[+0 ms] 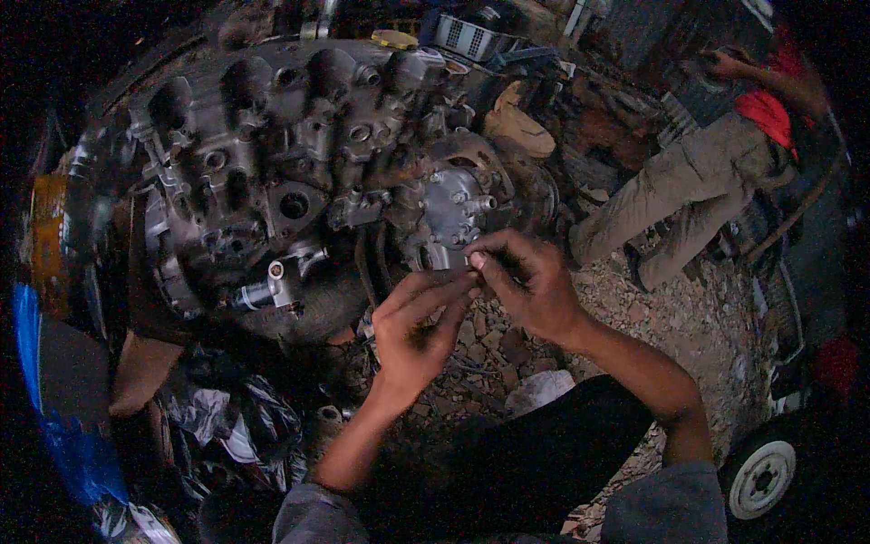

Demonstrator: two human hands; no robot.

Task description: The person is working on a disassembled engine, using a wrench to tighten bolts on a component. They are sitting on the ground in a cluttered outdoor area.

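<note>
Both my hands meet in front of an engine block (263, 172), fingertips nearly touching. My left hand (417, 326) has its thumb and fingers pressed together; whatever they pinch is too small to make out. Close beside it, my right hand (535, 286) pinches with thumb and forefinger, and a small dark thing seems to sit between the two hands. Just beyond the fingertips is a round grey metal cover (453, 204) with bolts and a short pipe stub, mounted at the engine's right end. A silver cylindrical fitting (272, 288) sticks out low on the block.
Another person in brown trousers (689, 181) stands at the right on stony ground (707, 340). A white plastic basket (467, 38) lies at the back. Black plastic bags (236, 422) are at lower left, and a wheel (763, 479) is at lower right.
</note>
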